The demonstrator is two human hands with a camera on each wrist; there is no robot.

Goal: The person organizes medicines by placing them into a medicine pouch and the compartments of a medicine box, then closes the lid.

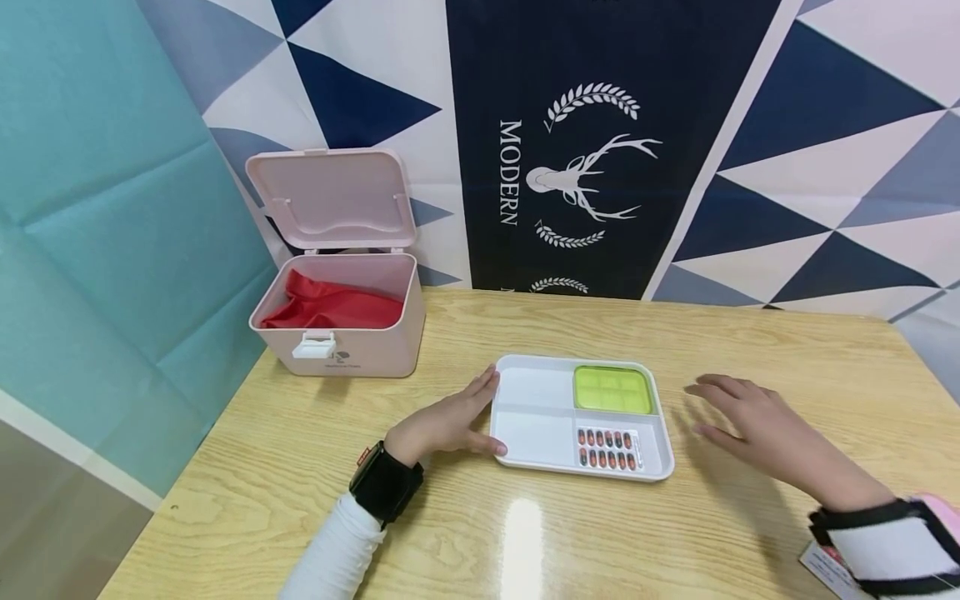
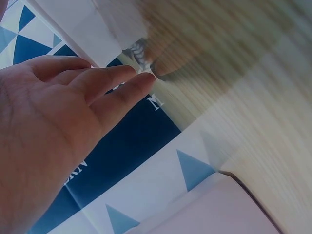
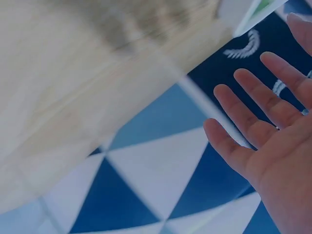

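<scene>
A white divided tray [image 1: 534, 433] lies on the table. In its back right compartment is a green-lidded pill box [image 1: 613, 390], and a blister pack [image 1: 606, 449] of red and dark capsules sits in the front right one. The two left compartments hold nothing. My left hand [image 1: 450, 423] is at the tray's left edge, fingertips at the back corner and thumb at the front; the fingers look straight in the left wrist view. Off the tray's right side, my right hand [image 1: 757, 429] hovers over the table, its fingers spread and holding nothing in the right wrist view.
A pink box [image 1: 375, 354] with its lid raised stands at the back left, a red cloth [image 1: 337, 307] inside it. Partly hidden under the right wrist lies a small printed packet [image 1: 828, 571]. A patterned cloth [image 1: 390, 75] rises behind the wooden table [image 1: 450, 533].
</scene>
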